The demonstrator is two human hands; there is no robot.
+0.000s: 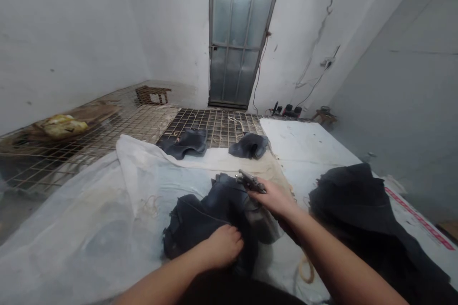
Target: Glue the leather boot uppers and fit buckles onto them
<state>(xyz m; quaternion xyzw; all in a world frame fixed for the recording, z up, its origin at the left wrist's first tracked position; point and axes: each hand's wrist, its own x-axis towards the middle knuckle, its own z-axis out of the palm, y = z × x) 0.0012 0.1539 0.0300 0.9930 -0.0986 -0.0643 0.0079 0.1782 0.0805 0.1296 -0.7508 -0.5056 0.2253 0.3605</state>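
Observation:
My right hand (270,194) is wrapped round a metal spray gun (252,182), its nozzle end pointing left. A grey cup (264,225) shows below the hand, partly hidden by my forearm. Under and in front of the gun lies a heap of dark fabric pieces (193,221), layered with uneven edges. My left hand (226,243) rests on the near side of this heap, fingers curled against the cloth; whether it pinches a piece is hidden. The heap sits on a pale, stained sheet (143,209).
Two dark folded pieces, one left (189,143) and one right (249,146), lie at the sheet's far edge beside wire mesh (214,124). A tall black fabric stack (352,195) stands right on a white board (304,140). A tape roll (306,269) lies near my right forearm.

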